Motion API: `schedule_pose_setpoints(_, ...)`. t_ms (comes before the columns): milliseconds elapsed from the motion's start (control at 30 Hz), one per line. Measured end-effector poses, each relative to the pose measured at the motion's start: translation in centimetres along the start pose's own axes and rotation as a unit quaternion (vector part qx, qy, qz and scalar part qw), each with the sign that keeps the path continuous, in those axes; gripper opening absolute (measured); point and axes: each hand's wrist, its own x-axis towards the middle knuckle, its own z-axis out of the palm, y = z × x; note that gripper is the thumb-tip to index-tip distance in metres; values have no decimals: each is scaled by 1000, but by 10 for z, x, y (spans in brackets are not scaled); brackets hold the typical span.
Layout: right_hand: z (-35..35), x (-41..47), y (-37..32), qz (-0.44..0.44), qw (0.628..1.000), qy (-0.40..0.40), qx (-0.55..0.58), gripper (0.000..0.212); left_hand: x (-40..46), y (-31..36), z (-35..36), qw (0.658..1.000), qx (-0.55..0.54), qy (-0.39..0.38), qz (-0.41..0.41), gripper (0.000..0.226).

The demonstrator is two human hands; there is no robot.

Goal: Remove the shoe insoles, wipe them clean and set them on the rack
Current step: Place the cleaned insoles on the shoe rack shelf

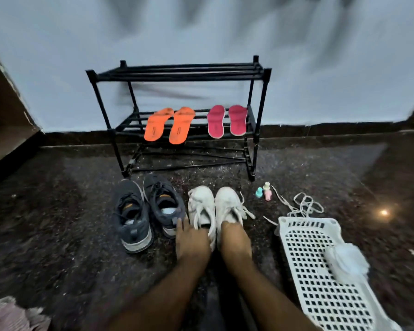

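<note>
Status: 4 insoles already on the middle shelf of the black tube-frame shoe rack [177, 75], namely a pair of orange foam insoles [169, 125] at left and a pair of pink-red insoles [227, 120] at right, all lying flat across the bars. Pair of dark grey lace-up sneakers [146, 211] sits on the floor in front, openings look empty, likely done. Both hands are at the pair of white lace-up sneakers [214, 211]: left hand [192, 240] rests on the heel of the left shoe, fingers spread, not clearly gripping; right hand [234, 237] has fingers tucked into the right shoe's opening, so can't tell if they grasp anything. White perforated plastic basket [320, 271] holds a white fluffy cloth [347, 261], unused at the moment. My read: roughly 2 of 3 pairs finished, unless the white pair's insoles are the pink-red ones.
</note>
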Motion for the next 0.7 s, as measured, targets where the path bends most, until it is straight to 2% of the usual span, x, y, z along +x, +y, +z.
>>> schedule_pose_setpoints(67,2,-37,6,-12,1000,-8,-3,25,-45,-4,8,1000,-21,12,-7,41)
schedule_pose_setpoints(167,-14,-82,10,-38,997,-4,-66,24,-86,-17,-1,998,-34,42,-15,38)
schedule_pose_setpoints(333,-70,-132,-3,-49,995,27,-88,22,-126,-30,-65,994,-27,101,-4,37)
schedule_pose_setpoints(467,-124,-164,-26,-79,987,88,-109,21,-151,-45,-134,985,-25,168,-10,40)
schedule_pose_setpoints(600,-182,-185,-52,-113,964,192,-142,31,-178,-61,-208,959,-52,278,19,29)
schedule_pose_setpoints(700,-223,-198,-69,-130,942,265,-162,32,-188,-77,-257,942,-82,324,20,24)
